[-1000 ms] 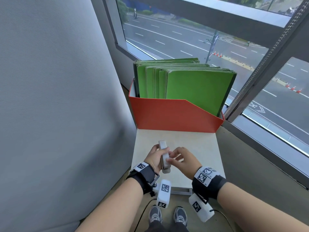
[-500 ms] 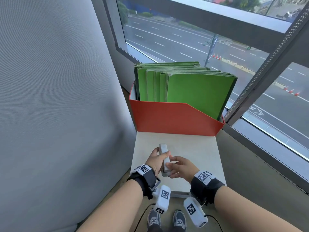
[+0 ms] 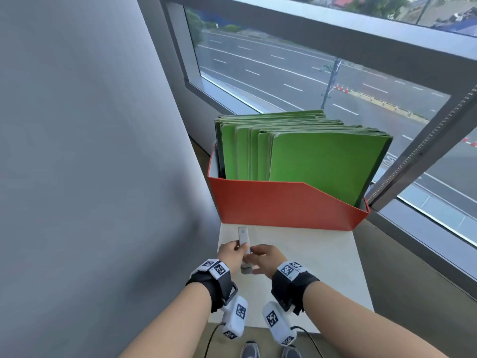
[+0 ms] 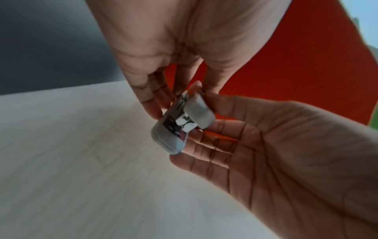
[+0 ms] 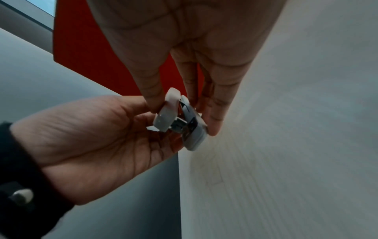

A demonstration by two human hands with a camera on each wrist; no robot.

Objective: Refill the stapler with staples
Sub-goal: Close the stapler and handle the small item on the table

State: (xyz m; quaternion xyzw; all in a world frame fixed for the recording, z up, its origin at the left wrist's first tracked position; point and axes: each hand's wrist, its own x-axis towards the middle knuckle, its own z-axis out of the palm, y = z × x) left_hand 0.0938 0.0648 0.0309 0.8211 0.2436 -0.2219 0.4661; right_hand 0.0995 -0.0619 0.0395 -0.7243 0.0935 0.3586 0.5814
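Stapler (image 3: 244, 248) — both hands' grip pinched on it — above pale table (image 3: 322, 267) beside window (image 3: 309, 73).

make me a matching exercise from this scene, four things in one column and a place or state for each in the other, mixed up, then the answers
Things
1. small grey stapler
2. green folders
3. red cardboard file box
4. pale wooden tabletop

Places or states
A. stands at the far end of the table, by the window
B. held above the table between the left hand and the right hand
C. stand upright in a row inside the box
D. lies under both hands and bears the box

Pairs: 1-B, 2-C, 3-A, 4-D
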